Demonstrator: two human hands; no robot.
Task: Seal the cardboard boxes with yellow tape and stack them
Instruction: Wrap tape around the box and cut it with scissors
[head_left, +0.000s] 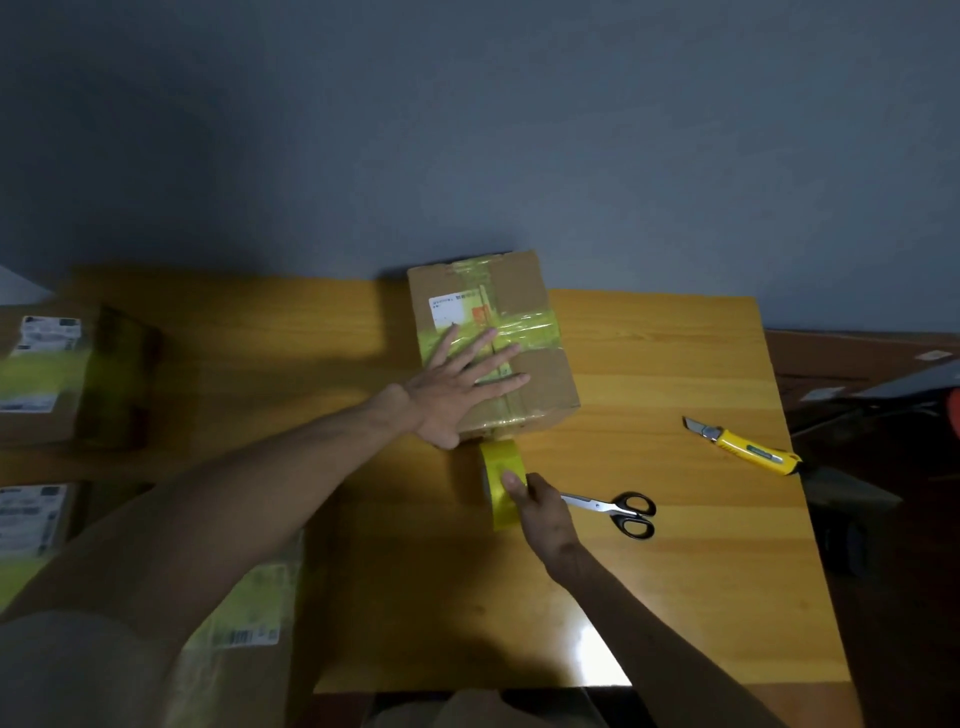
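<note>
A cardboard box (524, 306) lies on the wooden table (675, 364), with yellow tape crossing its top and a white label near its far left corner. My left hand (457, 384) presses flat on the box top with fingers spread. Just in front of the box's near edge, my right hand (540, 506) grips the yellow tape roll (497, 478), thumb over its rim. A strip of tape runs from the roll up to the box's front edge.
Black-handled scissors (618, 509) lie right of my right hand. A yellow utility knife (743, 447) rests near the table's right edge. Several taped, labelled boxes (47, 364) stand at the left, one more (249, 613) near my left arm.
</note>
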